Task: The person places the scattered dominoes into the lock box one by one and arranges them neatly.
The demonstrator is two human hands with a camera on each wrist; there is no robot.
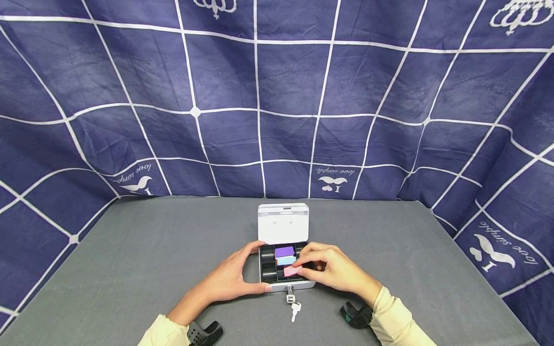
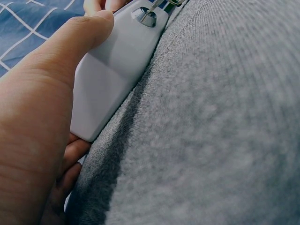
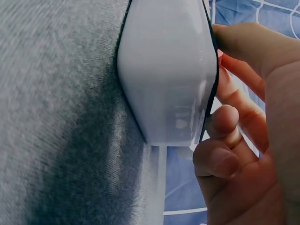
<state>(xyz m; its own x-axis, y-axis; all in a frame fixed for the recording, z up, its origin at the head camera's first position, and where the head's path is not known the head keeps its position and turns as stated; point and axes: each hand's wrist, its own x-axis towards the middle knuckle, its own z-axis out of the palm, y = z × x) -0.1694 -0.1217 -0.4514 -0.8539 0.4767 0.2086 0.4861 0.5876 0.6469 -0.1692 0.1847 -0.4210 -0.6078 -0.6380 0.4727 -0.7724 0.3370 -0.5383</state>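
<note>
A small white cash box (image 1: 283,287) lies on the grey table with its lid (image 1: 283,223) raised at the back. Its black tray (image 1: 269,274) has several compartments. In the middle column are a purple rectangular piece (image 1: 284,251) and a light blue one (image 1: 286,260). My left hand (image 1: 229,278) grips the box across its left side, thumb on the front wall and fingers at the back corner. Over the tray, my right hand (image 1: 333,266) pinches a small pink rectangular piece (image 1: 291,271) between thumb and fingers. Whether that piece touches the tray, I cannot tell.
A key (image 1: 295,311) hangs from the lock at the box's front, over the table. Grey cloth (image 1: 173,240) covers the tabletop. Dark blue curtains (image 1: 285,139) with white lines stand behind and at both sides. Black wrist straps (image 1: 357,315) sit below the forearms.
</note>
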